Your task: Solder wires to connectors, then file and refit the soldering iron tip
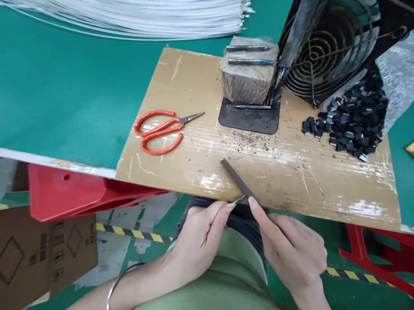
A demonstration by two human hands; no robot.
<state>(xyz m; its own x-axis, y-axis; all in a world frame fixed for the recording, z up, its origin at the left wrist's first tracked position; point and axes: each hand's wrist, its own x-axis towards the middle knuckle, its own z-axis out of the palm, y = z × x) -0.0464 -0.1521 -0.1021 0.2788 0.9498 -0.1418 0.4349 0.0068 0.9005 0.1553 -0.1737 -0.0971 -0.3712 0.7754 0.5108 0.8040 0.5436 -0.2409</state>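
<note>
My right hand (289, 247) is closed around a flat metal file (235, 176), its index finger stretched along it and the far end pointing up and left. In my left hand (200, 233), thumb and fingers pinch a slim pointed metal soldering tip (239, 199). The point meets or nearly meets the file's edge; actual contact is hard to make out. Both hands are at the front edge of a cardboard sheet (190, 87). Similar tips (253, 61) lie on a wrapped block (245, 82), and another tip (253, 107) rests on the black plate below.
Red-handled scissors (181, 121) lie left on the cardboard. A soldering iron (299, 27) slants down before a black fan (312, 54). Small black parts (359, 112) are heaped at right. White cables (135, 14) stretch across the back. Red stools (67, 188) stand under the table.
</note>
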